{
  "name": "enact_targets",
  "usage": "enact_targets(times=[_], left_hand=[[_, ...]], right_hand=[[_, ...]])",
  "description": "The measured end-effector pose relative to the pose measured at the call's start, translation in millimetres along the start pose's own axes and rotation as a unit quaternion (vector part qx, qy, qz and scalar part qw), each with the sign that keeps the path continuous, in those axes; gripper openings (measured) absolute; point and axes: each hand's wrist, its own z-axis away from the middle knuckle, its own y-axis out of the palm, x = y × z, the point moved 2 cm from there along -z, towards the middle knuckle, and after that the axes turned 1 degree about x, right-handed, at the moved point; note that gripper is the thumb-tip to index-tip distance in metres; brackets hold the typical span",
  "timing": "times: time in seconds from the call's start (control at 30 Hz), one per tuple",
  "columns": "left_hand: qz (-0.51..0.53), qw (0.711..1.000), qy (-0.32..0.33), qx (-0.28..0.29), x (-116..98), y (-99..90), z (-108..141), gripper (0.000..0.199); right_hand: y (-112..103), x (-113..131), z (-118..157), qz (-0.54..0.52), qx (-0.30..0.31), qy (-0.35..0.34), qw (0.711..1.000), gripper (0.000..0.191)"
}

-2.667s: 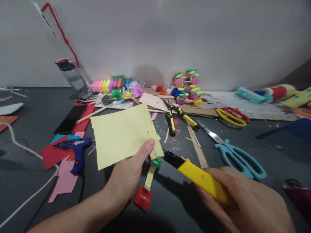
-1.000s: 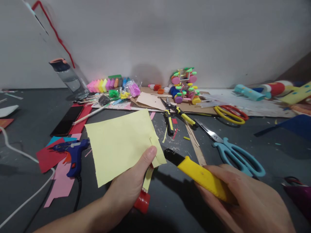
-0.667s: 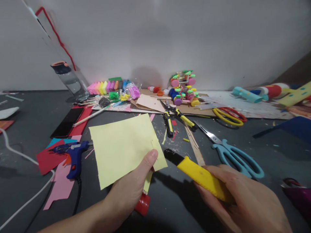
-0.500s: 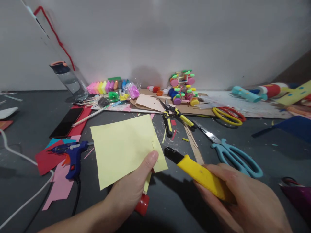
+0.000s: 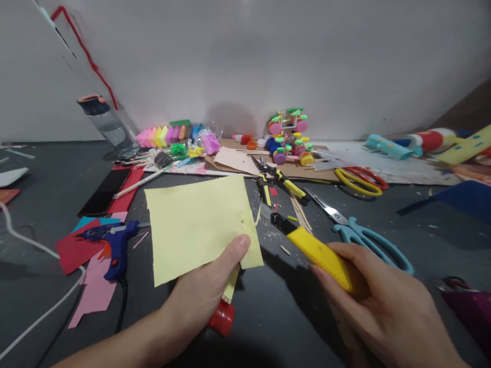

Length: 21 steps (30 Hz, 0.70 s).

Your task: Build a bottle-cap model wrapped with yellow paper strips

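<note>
My left hand grips a pale yellow sheet of paper, thumb on its front near the lower right corner. A small cut mark shows just above the thumb. Below the sheet a narrow yellow strip with round stick ends sticks out, and a red cylindrical piece shows under my hand; how they join the sheet is hidden. In my right hand is a yellow utility knife, its blade out and pointing up and left. The blade tip is just right of the sheet, apart from it.
Blue-handled scissors and pliers lie beyond my right hand. To the left are a blue glue gun, a phone and paper scraps. A water bottle and coloured clay packs stand by the wall.
The knife has moved slightly right and up, and its blade now shows more clearly. The paper has tilted a little in my left hand. A thin stick piece now shows on the table.
</note>
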Motion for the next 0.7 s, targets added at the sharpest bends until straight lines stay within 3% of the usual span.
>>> enact_targets(times=[0.1,0.2,0.3,0.4,0.53,0.63,0.7], left_hand=[[-0.002,0.999,0.031,-0.026,-1.0,-3.9,-6.2,0.039],[0.021,0.995,0.094,-0.019,-1.5,-6.9,-15.0,0.044],[0.058,0.986,0.157,0.014,-3.4,-8.8,-21.1,0.05],[0.064,0.988,0.134,0.05,-6.0,-9.0,-21.5,0.05],[0.019,0.99,0.097,0.096,-12.8,-6.6,-14.9,0.041],[-0.003,0.984,0.123,0.127,-19.7,-5.4,-7.9,0.034],[-0.013,0.986,0.13,0.107,-23.7,-7.1,-3.9,0.032]], right_hand=[[11.9,-11.3,-0.7,0.054,0.023,0.028,0.998,0.035],[23.8,-21.1,-2.2,0.097,0.059,0.02,0.993,0.043],[24.9,-19.6,-5.4,0.1,0.031,-0.017,0.994,0.044],[14.1,-0.8,-11.2,0.048,-0.019,-0.095,0.994,0.03],[-2.7,37.3,-25.2,0.016,-0.009,-0.236,0.972,0.04],[-9.5,55.3,-39.0,0.002,-0.018,-0.285,0.958,0.031],[-10.5,60.0,-46.2,-0.03,-0.039,-0.292,0.955,0.024]])
